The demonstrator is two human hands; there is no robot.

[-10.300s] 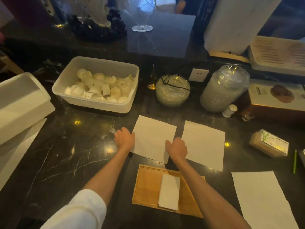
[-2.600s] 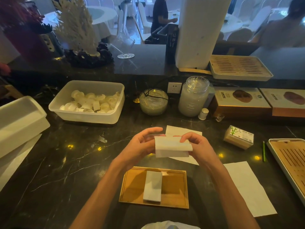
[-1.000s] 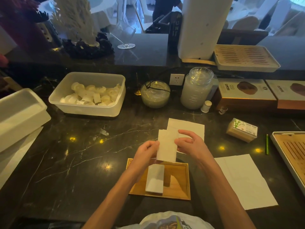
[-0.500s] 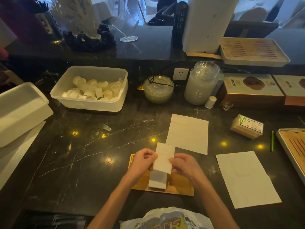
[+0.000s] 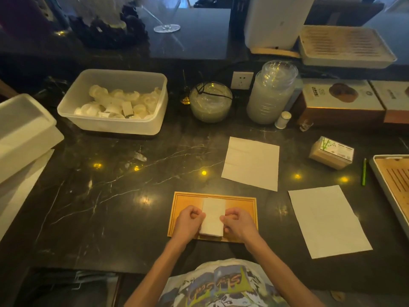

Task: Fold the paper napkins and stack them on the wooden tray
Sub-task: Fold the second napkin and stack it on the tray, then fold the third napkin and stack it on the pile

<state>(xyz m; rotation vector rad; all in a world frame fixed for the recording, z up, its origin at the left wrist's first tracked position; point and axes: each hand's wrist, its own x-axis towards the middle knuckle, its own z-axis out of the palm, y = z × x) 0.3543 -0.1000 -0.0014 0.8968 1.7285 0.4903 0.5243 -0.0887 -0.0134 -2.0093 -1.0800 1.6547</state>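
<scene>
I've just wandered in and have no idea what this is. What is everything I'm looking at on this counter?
counter: one, black marble, under everything
wooden tray: one, light brown, near edge, centre
folded napkins: one pile, white, on the tray
flat napkins: two, white, on the counter behind and right of the tray
plastic tub: one, translucent white, back left, holding white pieces
glass bowl: one, clear, back centre
glass jar: one, clear, right of the bowl
small box: one, tan with bamboo print, right
pen: one, green, far right
slatted trays: two, wood-toned, right edge and back shelf
left hand: one, grips the pile's left edge
right hand: one, grips its right edge
</scene>
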